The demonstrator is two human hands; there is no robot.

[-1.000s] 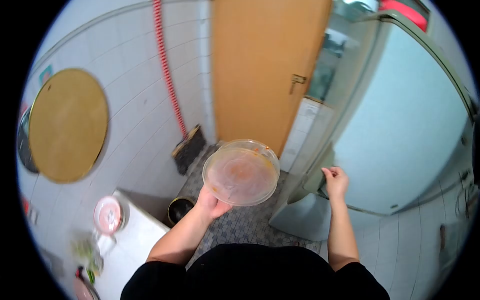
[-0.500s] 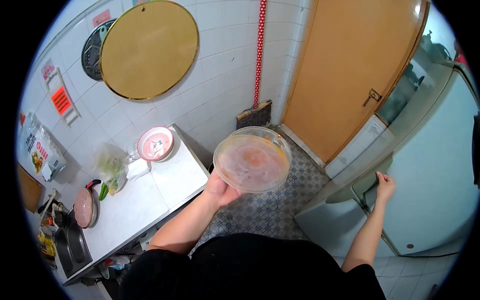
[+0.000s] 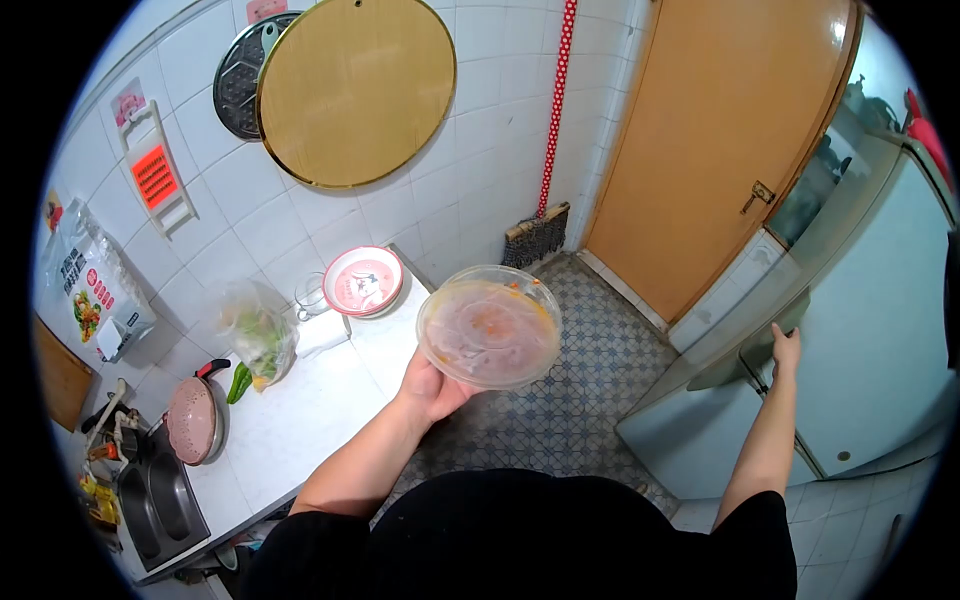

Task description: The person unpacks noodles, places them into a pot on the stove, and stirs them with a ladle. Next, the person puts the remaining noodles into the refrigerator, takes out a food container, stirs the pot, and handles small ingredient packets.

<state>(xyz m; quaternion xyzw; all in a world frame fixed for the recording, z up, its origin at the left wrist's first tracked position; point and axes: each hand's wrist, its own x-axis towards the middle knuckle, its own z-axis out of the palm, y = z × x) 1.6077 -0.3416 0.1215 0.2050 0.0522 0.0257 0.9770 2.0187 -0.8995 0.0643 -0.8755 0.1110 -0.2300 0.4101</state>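
My left hand (image 3: 432,387) grips a round clear plastic container (image 3: 490,335) from below and the side, level above the floor. Its cloudy top shows something orange and reddish inside, which I cannot make out. On the right, my right hand (image 3: 787,352) is at the pale green refrigerator (image 3: 880,330), beside the handle recess between its upper and lower doors. The thumb stands apart from the fingers, and no object shows in that hand. Whether the fingertips touch the door is hard to see.
Left lies a white counter (image 3: 290,430) with a pink bowl (image 3: 365,282), a plastic bag of vegetables (image 3: 252,335), a green pepper (image 3: 239,382), a pink colander (image 3: 192,420) and a sink (image 3: 165,505). A mop (image 3: 537,236) leans near the wooden door (image 3: 720,150).
My right hand's fingers have gone from pinched to spread beside the refrigerator handle. The container has shifted slightly left and down in view. The room has shifted right as my head turned.
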